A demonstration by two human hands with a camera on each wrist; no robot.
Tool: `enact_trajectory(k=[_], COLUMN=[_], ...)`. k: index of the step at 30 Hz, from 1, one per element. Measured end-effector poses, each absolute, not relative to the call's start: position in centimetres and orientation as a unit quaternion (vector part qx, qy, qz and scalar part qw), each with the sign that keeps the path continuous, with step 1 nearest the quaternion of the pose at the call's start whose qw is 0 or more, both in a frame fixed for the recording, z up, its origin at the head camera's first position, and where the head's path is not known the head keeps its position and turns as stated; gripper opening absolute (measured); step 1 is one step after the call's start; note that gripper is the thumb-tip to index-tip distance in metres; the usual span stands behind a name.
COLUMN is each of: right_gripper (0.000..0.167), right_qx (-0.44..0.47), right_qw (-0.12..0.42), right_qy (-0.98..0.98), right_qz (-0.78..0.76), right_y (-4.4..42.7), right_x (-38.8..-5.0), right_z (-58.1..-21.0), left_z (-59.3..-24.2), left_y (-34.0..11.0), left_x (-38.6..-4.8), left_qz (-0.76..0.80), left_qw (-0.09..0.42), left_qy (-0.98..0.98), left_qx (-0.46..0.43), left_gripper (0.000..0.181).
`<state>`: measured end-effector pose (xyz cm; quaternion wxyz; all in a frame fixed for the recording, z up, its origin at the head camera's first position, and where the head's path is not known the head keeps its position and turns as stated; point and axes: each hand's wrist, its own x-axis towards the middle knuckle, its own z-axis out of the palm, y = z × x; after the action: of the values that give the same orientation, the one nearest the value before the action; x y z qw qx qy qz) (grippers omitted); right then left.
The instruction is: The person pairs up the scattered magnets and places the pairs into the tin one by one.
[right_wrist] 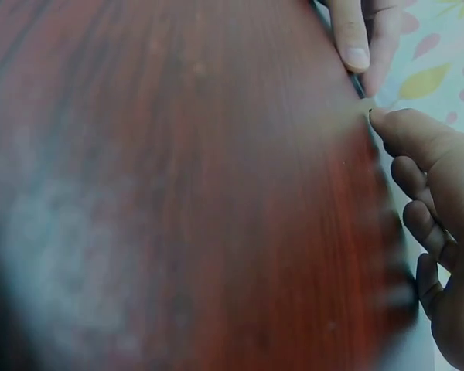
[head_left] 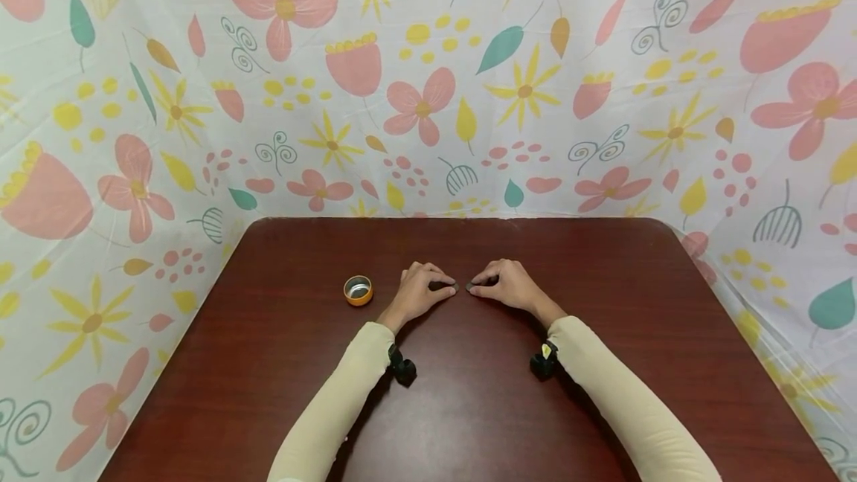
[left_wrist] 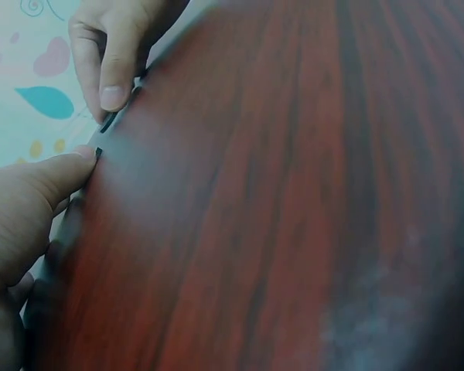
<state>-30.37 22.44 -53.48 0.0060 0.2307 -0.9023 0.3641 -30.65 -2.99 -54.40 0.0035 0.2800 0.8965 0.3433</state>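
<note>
Above the middle of the brown table, my left hand (head_left: pixel 418 290) pinches a small dark piece (head_left: pixel 457 287) between thumb and fingertips. Facing it across a narrow gap, my right hand (head_left: pixel 510 286) pinches another small dark piece (head_left: pixel 469 286) the same way. In the left wrist view a thin black edge of the right hand's piece (left_wrist: pixel 108 122) shows below the thumb. Most of both pieces is hidden by the fingers, so their kind cannot be told. Left of my left hand stands a small round orange tin (head_left: pixel 358 302), lidless, with a silvery inside.
The dark reddish-brown wooden table (head_left: pixel 442 422) ends at a flower-printed curtain (head_left: pixel 428 58) on the back and sides. A black wrist camera (head_left: pixel 403 369) is strapped to my left sleeve, and another wrist camera (head_left: pixel 542 364) to my right.
</note>
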Motion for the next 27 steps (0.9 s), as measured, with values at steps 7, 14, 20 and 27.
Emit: enact_trajectory(k=[7, 14, 20, 27], right_gripper=[0.015, 0.014, 0.016, 0.018], right_qx=[0.224, 0.220, 0.217, 0.225], right_qw=[0.005, -0.001, -0.005, -0.005], right_qy=[-0.899, -0.901, -0.904, -0.907], right_qz=[0.377, 0.373, 0.368, 0.357], right_y=[22.00, 21.80, 21.82, 21.87], right_x=[-30.40, -30.40, -30.35, -30.53], right_z=[-53.68, -53.79, -53.80, -53.60], left_z=[-54.63, -54.62, -54.69, -54.49], left_y=[-2.81, -2.62, -2.49, -2.50], left_x=[-30.56, -30.56, -30.68, -30.76], left_qz=[0.338, 0.339, 0.336, 0.342], left_qw=[0.000, 0.000, -0.001, -0.002], left_qy=[0.897, 0.896, 0.895, 0.893], left_qx=[0.285, 0.289, 0.293, 0.293], left_gripper=[0.024, 0.024, 0.023, 0.023])
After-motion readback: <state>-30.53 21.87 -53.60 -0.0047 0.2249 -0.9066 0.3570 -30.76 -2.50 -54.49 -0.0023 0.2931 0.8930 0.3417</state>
